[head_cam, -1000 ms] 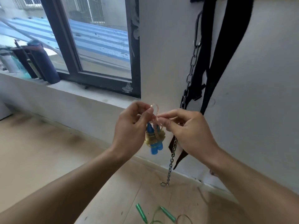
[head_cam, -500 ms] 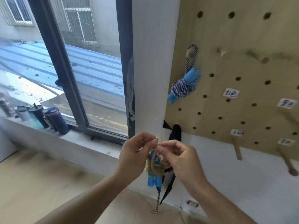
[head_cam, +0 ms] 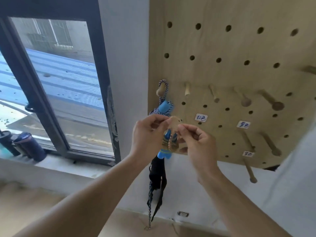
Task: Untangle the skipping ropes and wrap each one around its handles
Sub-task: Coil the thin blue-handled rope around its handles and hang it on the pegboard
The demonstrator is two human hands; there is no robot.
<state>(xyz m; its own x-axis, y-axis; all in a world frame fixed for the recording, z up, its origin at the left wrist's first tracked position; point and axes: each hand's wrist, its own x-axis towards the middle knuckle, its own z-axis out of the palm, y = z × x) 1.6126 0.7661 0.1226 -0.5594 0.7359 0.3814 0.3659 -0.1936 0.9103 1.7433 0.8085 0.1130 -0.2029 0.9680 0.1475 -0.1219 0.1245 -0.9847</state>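
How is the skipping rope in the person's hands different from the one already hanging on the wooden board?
The held rope has a clear, yellowish cord; the hung rope has a blue-and-white striped cord. The held rope is pinched at its top loop by the left hand and right hand; the hung rope dangles by its loop from a wooden peg. Both have blue handles with cord wound round them.

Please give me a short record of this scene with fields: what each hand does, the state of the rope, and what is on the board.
left hand: left hand pinches the clear loop
right hand: right hand pinches the same loop from the other side
held rope: wrapped bundle around blue handles, hanging under the loop
pegboard: pegboard with wooden pegs and small labels
already hung: striped rope on the leftmost peg
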